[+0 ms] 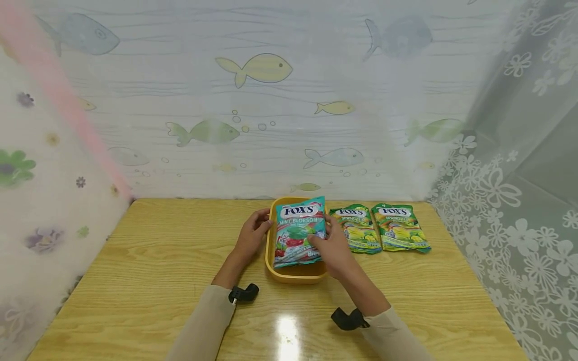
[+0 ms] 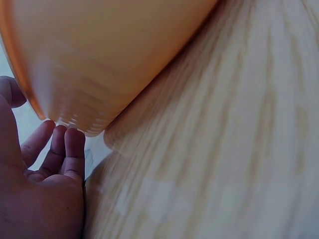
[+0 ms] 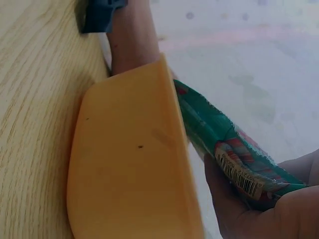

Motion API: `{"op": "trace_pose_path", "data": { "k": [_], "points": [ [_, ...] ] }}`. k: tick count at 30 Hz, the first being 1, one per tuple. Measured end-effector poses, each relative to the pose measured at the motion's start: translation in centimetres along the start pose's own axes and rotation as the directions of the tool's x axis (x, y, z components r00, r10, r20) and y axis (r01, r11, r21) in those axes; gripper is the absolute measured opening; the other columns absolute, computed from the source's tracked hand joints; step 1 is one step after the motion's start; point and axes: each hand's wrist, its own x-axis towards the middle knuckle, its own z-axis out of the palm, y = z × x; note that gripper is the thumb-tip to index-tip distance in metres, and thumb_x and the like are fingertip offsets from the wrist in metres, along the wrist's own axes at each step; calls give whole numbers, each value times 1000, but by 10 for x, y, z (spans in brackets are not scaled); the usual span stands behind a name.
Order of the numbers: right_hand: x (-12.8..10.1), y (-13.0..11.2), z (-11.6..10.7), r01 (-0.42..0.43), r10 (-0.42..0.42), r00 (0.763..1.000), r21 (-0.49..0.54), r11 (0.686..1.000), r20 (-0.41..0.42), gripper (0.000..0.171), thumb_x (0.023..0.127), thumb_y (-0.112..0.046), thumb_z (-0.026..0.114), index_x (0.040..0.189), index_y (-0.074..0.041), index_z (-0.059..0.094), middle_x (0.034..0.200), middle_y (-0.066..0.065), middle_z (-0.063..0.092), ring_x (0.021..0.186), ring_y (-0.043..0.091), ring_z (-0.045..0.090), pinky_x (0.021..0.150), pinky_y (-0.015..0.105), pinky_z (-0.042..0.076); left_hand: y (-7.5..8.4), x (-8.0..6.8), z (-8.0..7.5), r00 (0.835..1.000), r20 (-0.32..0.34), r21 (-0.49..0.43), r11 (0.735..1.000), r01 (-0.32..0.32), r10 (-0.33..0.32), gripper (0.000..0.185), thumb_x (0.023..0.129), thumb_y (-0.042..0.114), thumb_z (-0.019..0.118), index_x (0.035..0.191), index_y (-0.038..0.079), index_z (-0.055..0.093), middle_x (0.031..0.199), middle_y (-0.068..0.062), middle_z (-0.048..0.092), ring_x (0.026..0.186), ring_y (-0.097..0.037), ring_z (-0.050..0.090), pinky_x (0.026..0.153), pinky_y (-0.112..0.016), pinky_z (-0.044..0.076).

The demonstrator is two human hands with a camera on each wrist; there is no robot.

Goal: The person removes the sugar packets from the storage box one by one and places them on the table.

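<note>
A teal bag of Fox's Mint Blossom candy [image 1: 295, 228] is tilted over a yellow-orange plastic basin [image 1: 293, 279], covering most of its inside. My right hand [image 1: 333, 248] grips the bag by its right edge, the thumb on its front. In the right wrist view, the candy bag [image 3: 219, 134] shows its barcode above the basin's rim, close to the fingers. At the basin's left side, my left hand [image 1: 253, 234] holds the rim. The left wrist view shows the fingertips [image 2: 75, 142] against the outer wall of the basin [image 2: 99, 55], with the thumb up by the rim.
Two green Fox's Spring Tea candy bags [image 1: 356, 230] [image 1: 401, 228] lie side by side right of the basin. The wooden table [image 1: 171, 265] meets a fish-patterned curtain [image 1: 266, 125] at the back. Flower-patterned sheets [image 1: 519, 225] hang at both sides.
</note>
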Motion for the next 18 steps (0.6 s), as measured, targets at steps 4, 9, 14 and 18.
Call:
{"op": "trace_pose_path", "data": {
  "k": [4,9,14,18],
  "points": [
    [-5,-7,-5,6,-6,1000,35,999,17,69,104,6,58,163,-2,24,150,25,52,127,40,63,98,43,59,21,-10,-1,1000,5,1,1000,-10,10,44,109,11,57,150,-5,52,134,-24,60,122,-31,60,98,-26,48],
    [-12,-15,-12,-8,7,999,46,999,32,70,104,5,59,163,-3,23,152,23,52,129,38,62,100,43,58,23,-13,-2,1000,0,-26,999,-25,25,44,109,10,57,150,-5,52,133,-25,59,120,-31,59,93,-22,49],
    [-17,-21,-19,-14,12,999,49,999,49,71,103,6,59,164,-3,23,152,22,51,126,34,63,98,40,59,26,-13,-3,1000,0,-22,999,-29,29,44,108,9,58,149,-5,53,132,-25,60,119,-32,59,92,-21,49],
    [-24,-25,-25,-15,9,996,63,998,86,71,103,5,58,164,-2,22,156,22,47,125,30,64,95,36,60,30,-14,-3,1000,3,-9,1000,-26,26,44,108,8,58,149,-6,53,131,-25,60,118,-32,60,91,-22,50]
  ]
}}
